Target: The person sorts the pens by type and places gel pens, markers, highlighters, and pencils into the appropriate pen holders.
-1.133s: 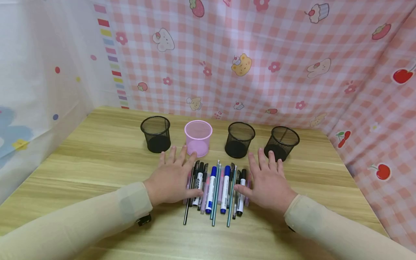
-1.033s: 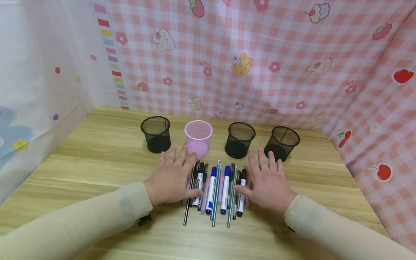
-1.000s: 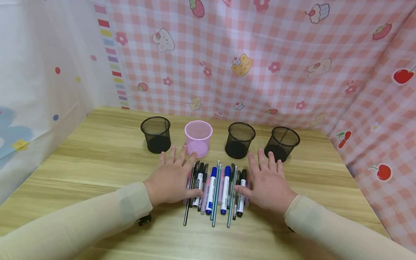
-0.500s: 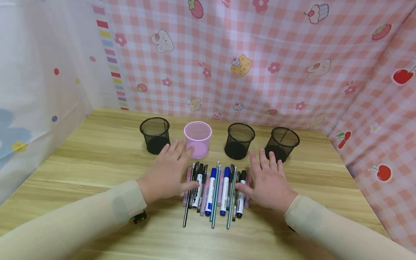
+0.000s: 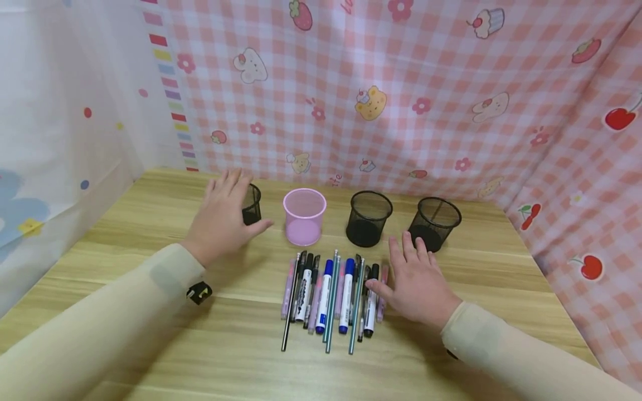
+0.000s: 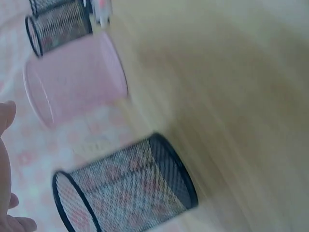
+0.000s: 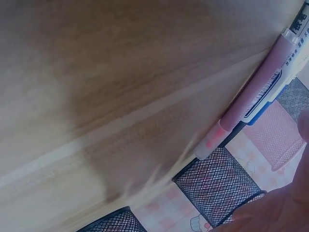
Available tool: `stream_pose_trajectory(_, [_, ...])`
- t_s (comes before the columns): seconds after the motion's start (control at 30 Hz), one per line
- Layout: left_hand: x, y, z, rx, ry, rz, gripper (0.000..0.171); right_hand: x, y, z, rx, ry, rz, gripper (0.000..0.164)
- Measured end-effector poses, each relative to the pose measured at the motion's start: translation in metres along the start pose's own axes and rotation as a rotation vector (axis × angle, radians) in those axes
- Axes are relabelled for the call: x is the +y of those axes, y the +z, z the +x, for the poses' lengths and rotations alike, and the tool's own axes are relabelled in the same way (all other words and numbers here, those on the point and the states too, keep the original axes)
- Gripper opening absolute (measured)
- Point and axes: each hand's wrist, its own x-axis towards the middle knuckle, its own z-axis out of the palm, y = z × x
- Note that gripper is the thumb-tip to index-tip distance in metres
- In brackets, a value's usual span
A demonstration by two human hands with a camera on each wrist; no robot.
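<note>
My left hand (image 5: 220, 217) is spread in front of the leftmost black mesh pen cup (image 5: 253, 206), hiding most of it in the head view. In the left wrist view its fingers show at the left edge, beyond the rim of that black cup (image 6: 130, 186), holding nothing. Palm down with fingers extended, my right hand (image 5: 418, 278) is at the right end of a row of pens, its thumb overlapping a black-capped marker (image 5: 371, 312). The row includes blue-capped markers (image 5: 325, 301), pencils (image 5: 355, 312) and black pens. A pink pen (image 7: 253, 89) lies nearest in the right wrist view.
A pink mesh cup (image 5: 304, 225) and two more black mesh cups, one centre right (image 5: 368, 223) and one far right (image 5: 435, 220), stand along the back of the wooden table (image 5: 251, 356). Behind them hangs a pink checked cloth (image 5: 321, 67), with further cloth at both sides.
My left hand has lifted off the left end of the pens and moved left and back to the leftmost black cup. The right hand stays almost where it was.
</note>
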Motion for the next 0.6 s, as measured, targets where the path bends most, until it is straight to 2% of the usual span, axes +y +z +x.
stream_pose_trajectory(0.13, [-0.018, -0.001, 0.006, -0.004, -0.077, -0.044, 0.111, 0.001, 0.0, 0.0, -0.011, 0.0, 0.002, 0.102])
stream_pose_trajectory(0.27, [-0.031, 0.0, 0.008, -0.035, -0.147, -0.13, 0.118, 0.002, 0.0, 0.0, -0.002, -0.023, -0.005, 0.098])
stream_pose_trajectory(0.47, [-0.037, 0.002, 0.008, -0.132, -0.282, -0.266, 0.132, 0.003, -0.001, 0.0, 0.015, -0.065, -0.021, 0.093])
stream_pose_trajectory(0.6, [-0.039, 0.008, 0.009, -0.161, -0.352, -0.317, 0.138, 0.003, -0.001, 0.0, 0.005, -0.07, -0.008, 0.089])
